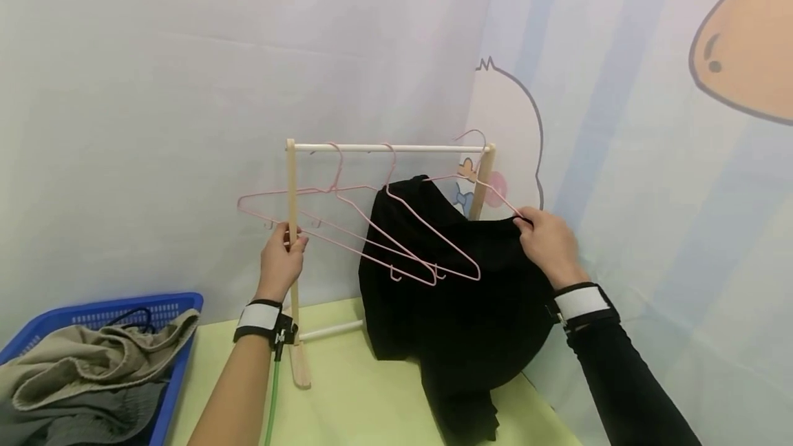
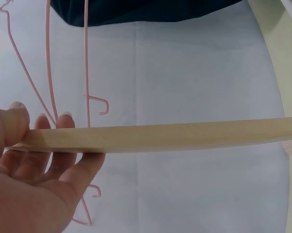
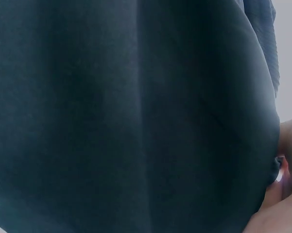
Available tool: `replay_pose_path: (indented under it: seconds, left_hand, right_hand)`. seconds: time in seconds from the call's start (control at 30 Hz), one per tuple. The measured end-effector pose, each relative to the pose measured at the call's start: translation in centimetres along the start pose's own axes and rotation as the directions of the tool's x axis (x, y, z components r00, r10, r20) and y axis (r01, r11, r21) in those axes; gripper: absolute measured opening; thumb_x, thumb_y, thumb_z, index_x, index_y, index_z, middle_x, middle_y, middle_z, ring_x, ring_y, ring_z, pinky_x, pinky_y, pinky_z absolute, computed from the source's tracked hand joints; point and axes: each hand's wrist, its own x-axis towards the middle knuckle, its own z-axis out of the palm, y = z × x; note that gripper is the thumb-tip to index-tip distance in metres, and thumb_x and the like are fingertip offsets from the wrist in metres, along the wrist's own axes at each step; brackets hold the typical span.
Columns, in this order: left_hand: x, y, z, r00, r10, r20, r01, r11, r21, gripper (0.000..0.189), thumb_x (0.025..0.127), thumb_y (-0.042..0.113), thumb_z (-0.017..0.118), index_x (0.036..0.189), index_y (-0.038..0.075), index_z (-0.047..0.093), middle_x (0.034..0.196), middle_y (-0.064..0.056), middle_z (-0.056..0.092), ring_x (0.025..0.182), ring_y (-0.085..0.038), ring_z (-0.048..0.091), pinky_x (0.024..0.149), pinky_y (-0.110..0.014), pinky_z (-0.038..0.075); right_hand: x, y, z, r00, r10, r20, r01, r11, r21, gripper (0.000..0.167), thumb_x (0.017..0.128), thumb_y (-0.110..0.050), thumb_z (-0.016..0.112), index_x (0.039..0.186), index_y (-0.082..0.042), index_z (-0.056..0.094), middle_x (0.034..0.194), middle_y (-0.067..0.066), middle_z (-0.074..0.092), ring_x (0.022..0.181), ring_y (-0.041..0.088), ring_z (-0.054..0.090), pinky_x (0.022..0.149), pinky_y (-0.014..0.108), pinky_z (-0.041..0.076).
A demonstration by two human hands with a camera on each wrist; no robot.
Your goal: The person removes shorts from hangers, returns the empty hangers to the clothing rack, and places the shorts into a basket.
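A black top (image 1: 458, 315) hangs on a pink hanger (image 1: 498, 193) at the right end of the rack. My right hand (image 1: 551, 243) pinches the top's shoulder against the hanger's arm. That hanger's hook rises above the white rail (image 1: 396, 149); whether it touches the rail I cannot tell. In the right wrist view the dark cloth (image 3: 136, 116) fills most of the picture, with part of my right hand (image 3: 282, 208) at its edge. My left hand (image 1: 281, 263) grips the rack's wooden post (image 1: 294, 191), thumb and fingers on opposite sides (image 2: 184, 136).
Two more pink hangers, one on the left (image 1: 337, 169) and one in the middle (image 1: 392, 169), hang from the rail and overlap the top. A blue basket (image 1: 186, 301) with beige (image 1: 99, 356) and grey clothes (image 1: 93, 415) stands at the left. Walls of printed cloth enclose the yellow-green table (image 1: 353, 391).
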Motion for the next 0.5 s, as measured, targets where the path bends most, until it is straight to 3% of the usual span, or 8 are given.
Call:
replay_pose_path:
  seconds: [0.13,0.33,0.5]
  left_hand:
    - [0.3,-0.3,-0.4,1.000,-0.002,-0.009,0.002,1.000,0.014,0.029,0.110,0.019,0.053,0.133,0.002,0.054,0.122,-0.022,0.062,0.105,-0.036,0.064,0.079,-0.044,0.053]
    - [0.6,-0.4,-0.9,1.000,0.018,-0.009,-0.018,1.000,0.015,0.028,0.110,0.019,0.052,0.132,0.001,0.054,0.120,-0.023,0.062,0.103,-0.037,0.065,0.076,-0.044,0.053]
    - [0.6,-0.7,-1.2,1.000,0.015,-0.005,-0.014,1.000,0.023,0.027,0.110,0.020,0.052,0.131,0.003,0.055,0.118,-0.022,0.063,0.102,-0.036,0.065,0.077,-0.043,0.054]
  right_hand:
    - [-1.5,0.7,-0.2,1.000,-0.016,0.025,0.015,1.000,0.009,0.021,0.105,-0.020,0.061,0.116,-0.009,0.075,0.096,0.019,0.072,0.074,0.037,0.061,0.063,0.049,0.043]
    - [-4.5,1.9,0.8,0.998,-0.012,0.054,0.012,1.000,0.008,0.013,0.103,-0.018,0.063,0.098,-0.010,0.072,0.076,0.010,0.063,0.061,0.026,0.050,0.057,0.043,0.039]
    - [-7.6,3.1,2.0,0.996,-0.014,0.088,0.013,1.000,0.012,0.012,0.101,-0.014,0.065,0.105,-0.008,0.075,0.082,0.010,0.070,0.061,0.023,0.050,0.058,0.043,0.042]
